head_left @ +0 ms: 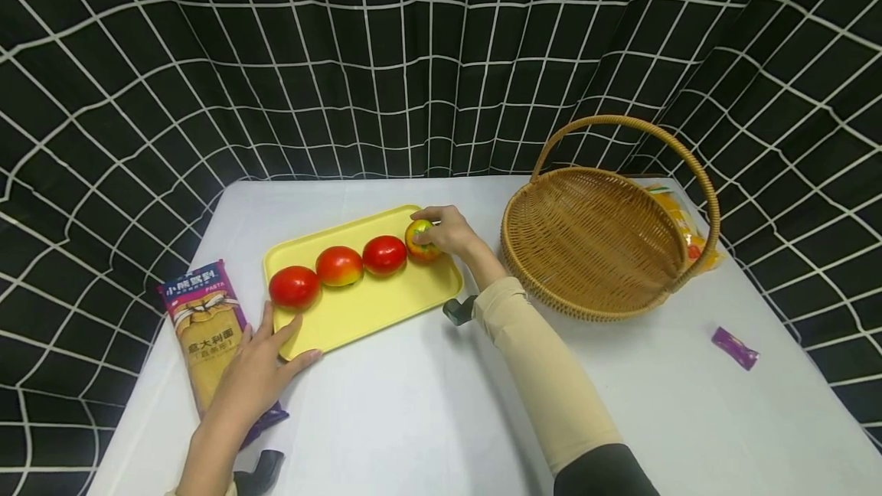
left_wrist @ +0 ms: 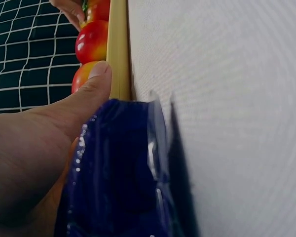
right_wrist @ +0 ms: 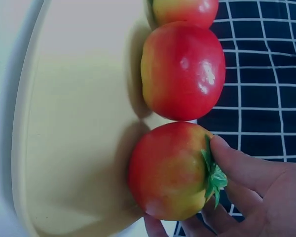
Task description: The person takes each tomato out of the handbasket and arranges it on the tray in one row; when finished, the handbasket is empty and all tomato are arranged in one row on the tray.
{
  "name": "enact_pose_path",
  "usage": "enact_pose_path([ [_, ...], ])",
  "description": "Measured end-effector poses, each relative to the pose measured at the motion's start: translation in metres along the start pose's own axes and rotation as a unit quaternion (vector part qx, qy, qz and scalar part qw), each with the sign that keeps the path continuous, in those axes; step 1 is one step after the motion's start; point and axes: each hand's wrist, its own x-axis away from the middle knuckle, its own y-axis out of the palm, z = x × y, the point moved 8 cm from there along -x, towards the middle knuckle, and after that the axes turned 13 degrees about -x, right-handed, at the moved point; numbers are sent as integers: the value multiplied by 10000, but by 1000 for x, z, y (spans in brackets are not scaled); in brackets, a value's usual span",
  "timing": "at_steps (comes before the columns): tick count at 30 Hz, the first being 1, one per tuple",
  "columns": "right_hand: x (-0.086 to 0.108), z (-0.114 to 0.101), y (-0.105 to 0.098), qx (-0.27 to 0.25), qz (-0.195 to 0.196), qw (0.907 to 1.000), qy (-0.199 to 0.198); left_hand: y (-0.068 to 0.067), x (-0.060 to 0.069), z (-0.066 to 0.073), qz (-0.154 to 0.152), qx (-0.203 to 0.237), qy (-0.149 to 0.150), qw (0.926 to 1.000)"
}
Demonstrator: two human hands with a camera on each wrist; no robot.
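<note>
A row of red-and-yellow tomatoes lies in a shallow yellow tray (head_left: 372,320). At the tray's right end my right hand (head_left: 446,232) grips the last tomato (right_wrist: 167,170), thumb beside its green leafy top. Another tomato (right_wrist: 183,71) touches it; two more, a middle one (head_left: 339,265) and a left one (head_left: 295,287), continue the row. My left hand (head_left: 258,362) holds the tray's near left corner, thumb along the front wall and a finger over the rim. The left wrist view hides most of those fingers behind a dark blue packet end (left_wrist: 123,168).
A pasta packet (head_left: 207,335) lies left of the tray, partly under my left forearm. To the right stands a wicker basket (head_left: 592,243) with a tall handle, an orange packet (head_left: 678,217) behind it. A small purple packet (head_left: 735,348) lies near the table's right edge.
</note>
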Motion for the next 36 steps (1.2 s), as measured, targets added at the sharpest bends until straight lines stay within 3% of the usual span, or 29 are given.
enact_pose_path([
  [9,3,0,4,273,-275,9992,41,0,-1,-1,-24,-14,6,10000],
  [18,4,-2,0,239,-279,9992,-131,0,-2,-2,-28,-26,33,10000],
  [36,30,-39,-36,820,179,9942,-668,-5,-2,-4,-136,-94,65,9998],
])
